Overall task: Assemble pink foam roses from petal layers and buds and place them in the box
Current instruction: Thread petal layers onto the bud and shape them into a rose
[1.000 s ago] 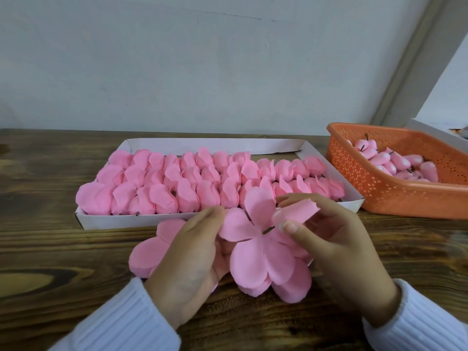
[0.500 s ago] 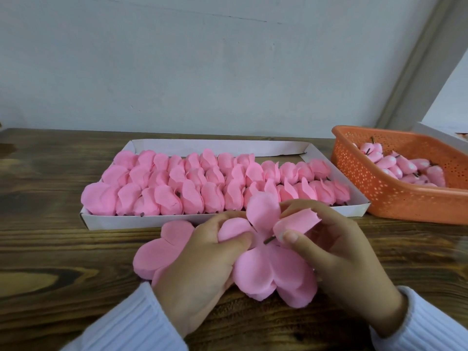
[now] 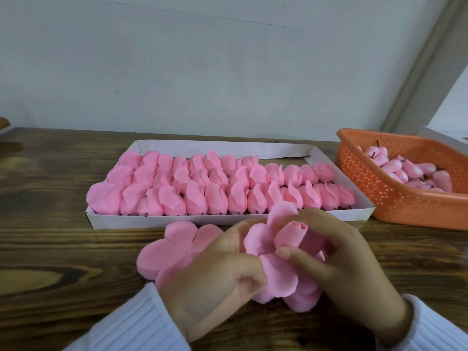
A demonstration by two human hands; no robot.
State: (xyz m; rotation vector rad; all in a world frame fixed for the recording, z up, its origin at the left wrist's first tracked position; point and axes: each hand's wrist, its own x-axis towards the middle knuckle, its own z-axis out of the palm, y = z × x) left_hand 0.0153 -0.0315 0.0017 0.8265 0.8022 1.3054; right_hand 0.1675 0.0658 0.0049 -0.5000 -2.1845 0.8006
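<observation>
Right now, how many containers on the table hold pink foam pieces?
2. A shallow white cardboard box holding finished pink foam roses lies in the middle; an orange perforated plastic basket holding buds stands to its right. A white edge at far right may be another.

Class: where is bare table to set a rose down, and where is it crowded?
Bare table: left of the white box and petal layers; right of the right hand, near the orange basket. Crowded: the boxed roses; the left hand and half-made rose at centre.

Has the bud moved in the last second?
Yes. Against the front wall of the white box, the bud has come away from it and down into the middle of the petal layer.
</observation>
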